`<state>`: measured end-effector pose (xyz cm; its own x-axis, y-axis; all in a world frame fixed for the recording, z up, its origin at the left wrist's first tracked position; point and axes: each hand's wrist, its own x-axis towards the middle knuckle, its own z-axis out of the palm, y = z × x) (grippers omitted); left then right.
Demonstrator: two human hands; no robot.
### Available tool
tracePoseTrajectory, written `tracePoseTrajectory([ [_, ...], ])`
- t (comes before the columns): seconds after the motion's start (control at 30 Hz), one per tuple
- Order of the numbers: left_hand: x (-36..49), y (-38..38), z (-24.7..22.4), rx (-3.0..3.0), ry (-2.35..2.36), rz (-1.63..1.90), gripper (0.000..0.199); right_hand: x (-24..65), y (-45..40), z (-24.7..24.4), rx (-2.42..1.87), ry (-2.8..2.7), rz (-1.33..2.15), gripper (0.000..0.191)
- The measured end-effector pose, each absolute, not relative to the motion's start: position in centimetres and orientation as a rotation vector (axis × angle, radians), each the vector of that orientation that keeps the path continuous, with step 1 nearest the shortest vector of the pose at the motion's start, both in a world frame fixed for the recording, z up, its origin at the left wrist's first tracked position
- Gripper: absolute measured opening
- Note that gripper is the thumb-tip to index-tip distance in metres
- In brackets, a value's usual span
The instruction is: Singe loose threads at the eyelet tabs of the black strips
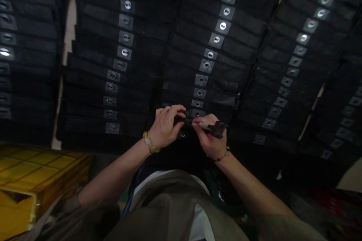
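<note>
A yellow crate [60, 180] stood near left. At the middle column's near end, the right hand [212, 135] was closed around one tool [206, 125]; the left hand [166, 124] lay half-curled, its hold impossible to tell. Both partly hid the nearest black pieces [223, 64]. Beyond, pieces with metal tags [199, 93] overlapped in five columns, the outermost two cut off.

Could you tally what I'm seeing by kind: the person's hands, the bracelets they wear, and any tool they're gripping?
Hands: 2 (left hand, right hand)
Bracelets: 2 (chunky left bracelet, thin right bracelet)
Tools: 1 (pen-like tool in the right hand)
Total: 5
</note>
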<state>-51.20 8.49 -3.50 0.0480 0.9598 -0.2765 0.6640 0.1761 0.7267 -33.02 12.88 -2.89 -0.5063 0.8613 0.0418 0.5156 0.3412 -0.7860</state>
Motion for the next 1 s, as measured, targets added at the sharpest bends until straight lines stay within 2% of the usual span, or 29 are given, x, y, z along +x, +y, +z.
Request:
tracePoseTrajectory([
  [0.27,-51.3,8.8,-3.3,1.512,1.688,0.47,0.031,-34.4,12.2,-2.8,-1.193,-2.482,0.681,0.013],
  [0.5,-51.3,8.6,-3.6,1.557,1.677,0.51,0.032,-32.9,12.0,-3.2,-1.206,-2.047,0.928,0.008],
  [0.7,-52.0,8.5,-3.8,1.593,1.668,0.647,0.015,-32.6,10.7,-4.0,-1.149,-2.086,0.945,0.012],
  [0.87,-52.1,7.0,-2.9,1.698,1.59,0.813,0.009,-31.6,9.4,-3.3,-1.261,-1.803,0.939,0.02],
  [1.0,-51.4,5.0,-3.2,1.848,1.665,0.665,0.009,-31.3,7.2,-3.1,-1.179,-1.823,1.007,0.026],
])
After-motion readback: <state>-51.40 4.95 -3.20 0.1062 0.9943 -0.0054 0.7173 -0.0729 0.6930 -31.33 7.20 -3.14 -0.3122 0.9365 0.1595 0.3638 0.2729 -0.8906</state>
